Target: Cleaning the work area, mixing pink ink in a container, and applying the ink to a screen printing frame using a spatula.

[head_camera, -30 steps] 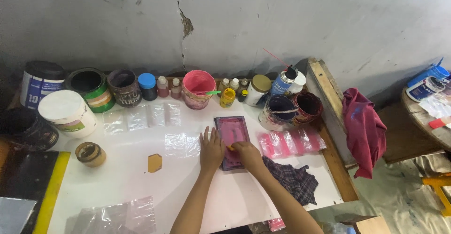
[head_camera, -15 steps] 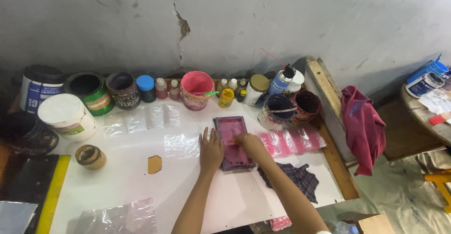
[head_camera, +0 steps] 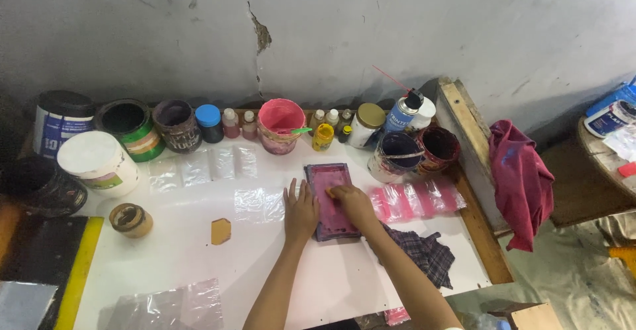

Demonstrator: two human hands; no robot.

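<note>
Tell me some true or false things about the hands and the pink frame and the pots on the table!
1. Both hands are on the pink frame. True: the left hand presses its left edge and the right hand lies on top of it.
2. The frame sits on the floor. False: it lies on the white table.
3. A dark checked cloth lies right of the arms. True.
4. The pink pot stands at the front edge of the table. False: it stands at the back, by the wall.
5. The red cloth is folded on the table. False: it hangs over a wooden board beside the table.
</note>
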